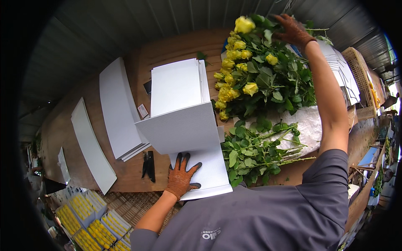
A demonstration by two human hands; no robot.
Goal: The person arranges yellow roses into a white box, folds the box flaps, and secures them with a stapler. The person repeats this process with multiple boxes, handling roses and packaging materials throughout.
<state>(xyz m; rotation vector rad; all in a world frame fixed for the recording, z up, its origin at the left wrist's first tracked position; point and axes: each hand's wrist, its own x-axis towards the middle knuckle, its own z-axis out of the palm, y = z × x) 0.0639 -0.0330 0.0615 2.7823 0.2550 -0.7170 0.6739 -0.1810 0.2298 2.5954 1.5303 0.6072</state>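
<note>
My left hand (183, 175), in an orange and black work glove, lies spread flat on a white corrugated cardboard sheet (210, 169) at the table's near edge. The sheet's folded upper part (185, 125) leans against a stack of white sheets (176, 86). My right hand (290, 29), gloved alike, reaches over the far end of a heap of yellow roses (230, 92) with leafy stems. Its fingers are apart among the leaves; whether they touch a stem I cannot tell. One yellow rose (244, 24) near it is blurred. Leafy stems without visible blooms (251, 157) lie nearer to me.
More white sheets (116, 106) and a long pale board (93, 146) lie at left. Black-handled scissors or shears (148, 166) and a small box (142, 111) are beside them. Packed yellow bundles (83, 216) stand at lower left. A wicker basket (358, 75) is at right.
</note>
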